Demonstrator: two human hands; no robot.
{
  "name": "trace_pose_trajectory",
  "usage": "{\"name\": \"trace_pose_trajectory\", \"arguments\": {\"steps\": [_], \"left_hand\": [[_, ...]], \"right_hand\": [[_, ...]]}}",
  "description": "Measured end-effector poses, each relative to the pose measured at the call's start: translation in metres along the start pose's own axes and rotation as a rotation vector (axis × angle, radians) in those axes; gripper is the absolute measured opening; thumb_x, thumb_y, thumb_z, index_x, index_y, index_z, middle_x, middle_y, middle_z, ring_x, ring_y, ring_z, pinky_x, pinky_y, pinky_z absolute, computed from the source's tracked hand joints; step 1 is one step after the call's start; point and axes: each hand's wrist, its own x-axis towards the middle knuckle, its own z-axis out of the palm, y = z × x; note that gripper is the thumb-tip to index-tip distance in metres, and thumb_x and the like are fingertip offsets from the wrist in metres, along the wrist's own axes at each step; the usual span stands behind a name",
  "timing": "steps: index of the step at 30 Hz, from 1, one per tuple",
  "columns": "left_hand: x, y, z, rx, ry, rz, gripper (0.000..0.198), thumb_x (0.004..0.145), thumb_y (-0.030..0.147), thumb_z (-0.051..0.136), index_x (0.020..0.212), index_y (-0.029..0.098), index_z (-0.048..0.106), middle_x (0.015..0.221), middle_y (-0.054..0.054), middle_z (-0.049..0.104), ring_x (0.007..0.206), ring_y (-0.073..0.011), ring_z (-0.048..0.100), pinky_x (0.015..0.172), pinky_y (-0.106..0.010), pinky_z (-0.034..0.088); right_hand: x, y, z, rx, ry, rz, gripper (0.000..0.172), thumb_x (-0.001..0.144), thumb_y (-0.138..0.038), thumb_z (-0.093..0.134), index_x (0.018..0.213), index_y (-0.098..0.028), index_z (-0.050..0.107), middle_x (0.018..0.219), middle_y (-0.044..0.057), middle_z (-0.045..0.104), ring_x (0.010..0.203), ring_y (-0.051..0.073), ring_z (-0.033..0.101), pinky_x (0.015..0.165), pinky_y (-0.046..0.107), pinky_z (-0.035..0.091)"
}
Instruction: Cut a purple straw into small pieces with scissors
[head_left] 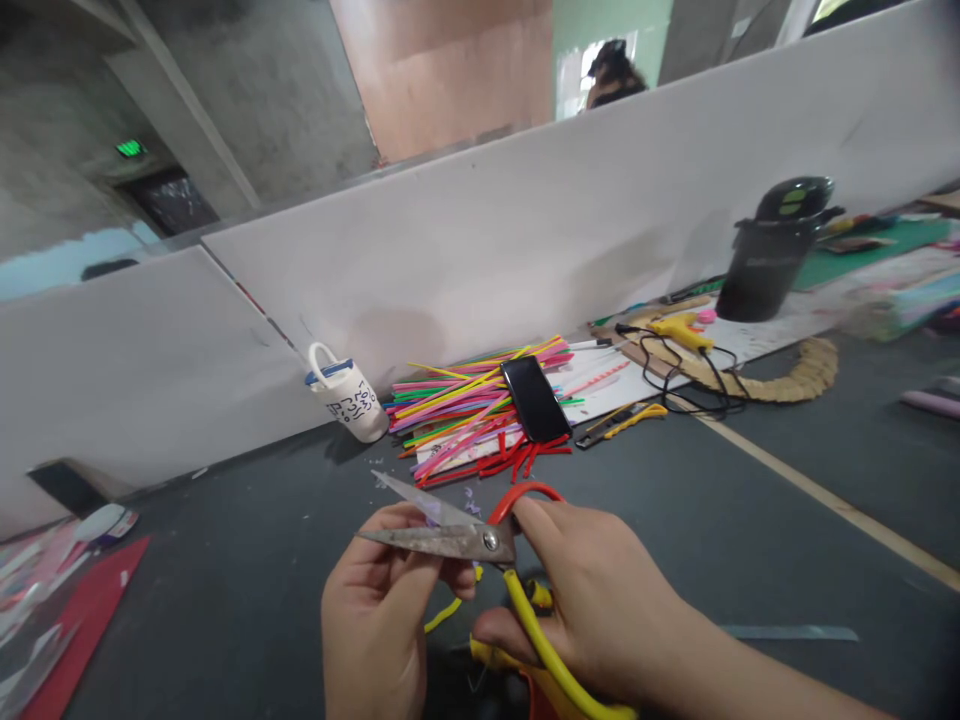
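My right hand (pixel 592 590) is wrapped round the handles of a pair of scissors (pixel 491 542), one handle red and the other yellow. The blades stand apart and point left, across the fingers of my left hand (pixel 394 600). Those fingers are pinched together, and a bit of a small purple piece (pixel 433 512) shows at their tips between the blades; the rest is hidden. Purple scraps (pixel 471 502) lie on the dark table just behind. Below the hands are a thin yellow strip (pixel 444 616) and a yellow-and-red object, mostly covered by my right hand.
Colourful pipe cleaners (pixel 457 400) lie in a pile with a black phone (pixel 536 398) on top. Around them are a white cup (pixel 349 400), a utility knife (pixel 622 425), a yellow glue gun (pixel 682 330) and a black tumbler (pixel 772 255). A white partition (pixel 480 240) runs behind.
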Motion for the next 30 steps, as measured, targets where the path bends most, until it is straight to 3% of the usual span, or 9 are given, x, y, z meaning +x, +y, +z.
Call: {"name": "trace_pose_trajectory", "arguments": {"steps": [16,24,30], "left_hand": [[0.0004,0.0024,0.0042,0.094,0.009,-0.025,0.004,0.068,0.019,0.068,0.069,0.017,0.064,0.048,0.004,0.062,0.044,-0.0079,0.055,0.044,-0.014,0.044],[0.0011,-0.0004,0.0001,0.079,0.023,-0.034,0.006,0.068,0.020,0.069,0.072,0.018,0.065,0.057,0.005,0.065,0.049,-0.0074,0.057,0.050,-0.015,0.047],[0.0006,0.0041,0.0030,0.212,0.063,0.006,0.006,0.067,0.021,0.069,0.066,0.017,0.065,0.049,0.004,0.062,0.047,-0.0090,0.056,0.048,-0.016,0.046]], "right_hand": [[0.0005,-0.0012,0.0009,-0.033,-0.026,0.025,0.051,0.064,-0.068,0.059,0.079,-0.020,0.049,0.069,0.003,0.062,0.061,0.023,0.059,0.050,0.028,0.030],[0.0012,-0.0011,0.0024,-0.037,-0.016,0.042,0.052,0.060,-0.068,0.062,0.077,-0.020,0.049,0.067,0.002,0.063,0.059,0.023,0.060,0.049,0.027,0.029],[-0.0006,-0.0020,0.0040,-0.060,0.006,0.047,0.049,0.062,-0.066,0.060,0.077,-0.020,0.049,0.065,0.002,0.064,0.058,0.022,0.060,0.048,0.027,0.028]]}}
